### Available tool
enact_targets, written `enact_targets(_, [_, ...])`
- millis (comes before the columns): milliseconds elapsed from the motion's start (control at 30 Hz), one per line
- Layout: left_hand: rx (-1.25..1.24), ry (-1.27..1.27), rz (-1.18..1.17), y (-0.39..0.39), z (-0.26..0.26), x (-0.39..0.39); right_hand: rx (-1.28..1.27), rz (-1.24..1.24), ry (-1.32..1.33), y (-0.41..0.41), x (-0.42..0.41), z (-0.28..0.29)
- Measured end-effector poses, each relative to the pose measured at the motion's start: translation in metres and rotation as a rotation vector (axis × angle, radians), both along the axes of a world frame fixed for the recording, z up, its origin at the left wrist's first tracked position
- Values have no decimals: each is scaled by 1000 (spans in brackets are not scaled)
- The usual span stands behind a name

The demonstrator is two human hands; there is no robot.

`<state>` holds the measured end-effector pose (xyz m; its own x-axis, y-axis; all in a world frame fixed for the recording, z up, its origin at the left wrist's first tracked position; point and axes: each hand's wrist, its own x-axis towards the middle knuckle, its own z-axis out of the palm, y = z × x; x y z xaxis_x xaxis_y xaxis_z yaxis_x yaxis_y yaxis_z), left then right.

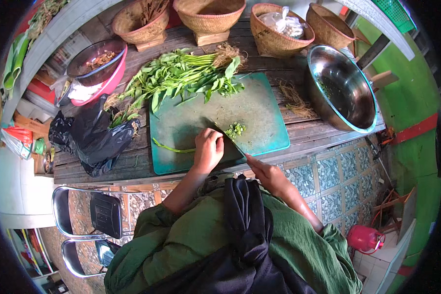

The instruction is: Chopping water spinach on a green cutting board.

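Note:
My right hand (270,174) grips the handle of a knife (230,141), whose blade slants up and left over the green cutting board (257,110). Close against the blade, my left hand (208,149) has its fingers curled over a green vegetable stem (172,149) that runs out to the left on the board. To the right of the blade lies a small heap of chopped green rings (236,129). A big bunch of leafy greens (183,75), probably water spinach with roots on, rests across the board's far left edge.
Right of the board are loose roots (297,101) and a large steel bowl (345,90) with bits of green. A black plastic bag (95,136) with more greens lies left. Behind stand several woven baskets (209,9) and a pink basin (112,79) under a dark bowl.

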<state>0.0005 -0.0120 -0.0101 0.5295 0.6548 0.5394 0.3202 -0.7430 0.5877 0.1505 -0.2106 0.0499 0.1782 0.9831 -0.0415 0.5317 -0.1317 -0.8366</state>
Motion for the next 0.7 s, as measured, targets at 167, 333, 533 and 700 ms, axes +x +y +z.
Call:
enact_targets(167, [-5,105,77,-5,-2,-9,74,-58,-150,-10,0,13])
enact_targets(333, [-23,117,79,-4,-4,-8,12,12,-287,-15,-6,9])
enact_targets(533, [6,115,75,-3,-4,-8,1,11,-294,-20,-9,6])
enact_targets(700, [4,91,62,-3,-2,-5,219,-7,-248,2,-8,-17])
